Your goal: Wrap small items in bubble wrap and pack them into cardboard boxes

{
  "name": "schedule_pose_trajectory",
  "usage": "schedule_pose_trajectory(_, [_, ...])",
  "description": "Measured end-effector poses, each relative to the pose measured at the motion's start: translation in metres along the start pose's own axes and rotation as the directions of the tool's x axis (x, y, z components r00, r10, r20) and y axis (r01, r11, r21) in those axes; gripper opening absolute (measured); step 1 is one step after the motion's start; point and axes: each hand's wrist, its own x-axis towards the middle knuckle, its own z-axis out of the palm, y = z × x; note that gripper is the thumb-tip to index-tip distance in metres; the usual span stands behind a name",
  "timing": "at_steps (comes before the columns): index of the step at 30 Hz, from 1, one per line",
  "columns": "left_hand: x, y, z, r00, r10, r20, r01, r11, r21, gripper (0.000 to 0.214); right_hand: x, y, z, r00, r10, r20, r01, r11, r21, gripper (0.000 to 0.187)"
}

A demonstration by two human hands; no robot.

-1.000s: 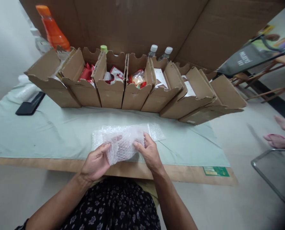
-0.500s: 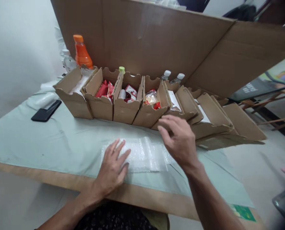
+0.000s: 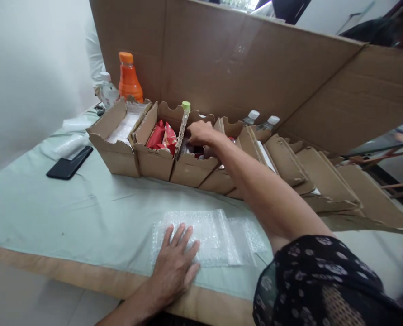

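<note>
My left hand [image 3: 177,258] lies with fingers spread on a clear bubble wrap bag [image 3: 208,235] on the green cloth [image 3: 120,222]. Reaching forward, my right hand [image 3: 201,133] dips into the third cardboard bin from the left [image 3: 187,174]. Its fingertips are hidden down inside, so whether they hold anything does not show. Beside that hand the second bin holds red packets [image 3: 163,136]. More bubble wrap [image 3: 125,127] fills the leftmost bin.
A tall cardboard panel [image 3: 215,59] stands behind the row of bins. An orange bottle [image 3: 129,79] and a clear bottle [image 3: 108,93] stand at the back left. A black phone [image 3: 68,163] and rolled plastic [image 3: 68,146] lie on the left.
My right hand has moved forward and left from above the table's middle into the third bin. My left hand stays on the bubble wrap bag. The view has shifted a little.
</note>
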Motion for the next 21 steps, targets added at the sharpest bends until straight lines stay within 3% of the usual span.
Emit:
schedule_pose_trajectory(2, [0.000, 0.000, -0.001, 1.000, -0.007, -0.022, 0.006, 0.999, -0.045, 0.042, -0.020, 0.004, -0.031, 0.997, 0.039, -0.060, -0.039, 0.999, -0.002, 0.014])
schedule_pose_trajectory(4, [-0.001, 0.002, -0.003, 0.995, -0.026, -0.096, 0.013, 0.991, -0.137, 0.044, -0.055, 0.000, -0.070, 0.979, 0.026, -0.204, -0.017, 0.999, 0.050, 0.020])
schedule_pose_trajectory(6, [-0.001, 0.005, -0.010, 0.973, -0.092, -0.209, 0.025, 0.953, -0.302, 0.043, -0.107, -0.015, -0.101, 0.941, -0.018, -0.339, 0.078, 0.984, 0.162, 0.032])
schedule_pose_trajectory(8, [0.001, 0.013, -0.023, 0.947, -0.230, -0.222, 0.064, 0.817, -0.573, 0.040, -0.170, -0.036, -0.112, 0.902, 0.008, -0.432, 0.123, 0.954, 0.274, 0.015])
schedule_pose_trajectory(9, [0.002, 0.017, -0.031, 0.939, -0.309, -0.152, 0.101, 0.668, -0.737, 0.040, -0.202, -0.047, -0.108, 0.878, 0.020, -0.478, 0.146, 0.940, 0.309, 0.008])
schedule_pose_trajectory(10, [0.005, 0.022, -0.040, 0.931, -0.364, -0.030, 0.147, 0.448, -0.882, 0.042, -0.233, -0.057, -0.100, 0.865, 0.013, -0.501, 0.169, 0.933, 0.317, 0.007])
schedule_pose_trajectory(11, [0.008, 0.027, -0.048, 0.920, -0.372, 0.127, 0.203, 0.174, -0.964, 0.050, -0.263, -0.065, -0.087, 0.858, 0.011, -0.513, 0.168, 0.939, 0.300, 0.009])
schedule_pose_trajectory(13, [0.016, 0.034, -0.063, 0.882, -0.265, 0.389, 0.295, -0.334, -0.895, 0.069, -0.315, -0.079, -0.057, 0.882, 0.015, -0.471, 0.129, 0.953, 0.273, 0.015])
schedule_pose_trajectory(14, [0.020, 0.037, -0.067, 0.864, -0.209, 0.459, 0.313, -0.491, -0.813, 0.076, -0.336, -0.084, -0.042, 0.898, 0.014, -0.440, 0.116, 0.957, 0.267, 0.017])
schedule_pose_trajectory(15, [0.023, 0.038, -0.070, 0.846, -0.179, 0.502, 0.321, -0.581, -0.748, 0.078, -0.354, -0.087, -0.029, 0.913, 0.010, -0.409, 0.107, 0.959, 0.264, 0.019])
schedule_pose_trajectory(17, [0.027, 0.041, -0.068, 0.801, -0.205, 0.563, 0.330, -0.634, -0.699, 0.068, -0.382, -0.093, -0.011, 0.930, 0.006, -0.367, 0.098, 0.960, 0.264, 0.021])
schedule_pose_trajectory(19, [0.026, 0.045, -0.062, 0.725, -0.311, 0.614, 0.345, -0.607, -0.716, 0.051, -0.401, -0.096, -0.003, 0.935, 0.035, -0.354, 0.070, 0.958, 0.279, 0.021])
schedule_pose_trajectory(21, [0.023, 0.049, -0.057, 0.644, -0.432, 0.631, 0.374, -0.542, -0.753, 0.049, -0.416, -0.098, -0.002, 0.936, 0.124, -0.330, -0.007, 0.943, 0.334, 0.015])
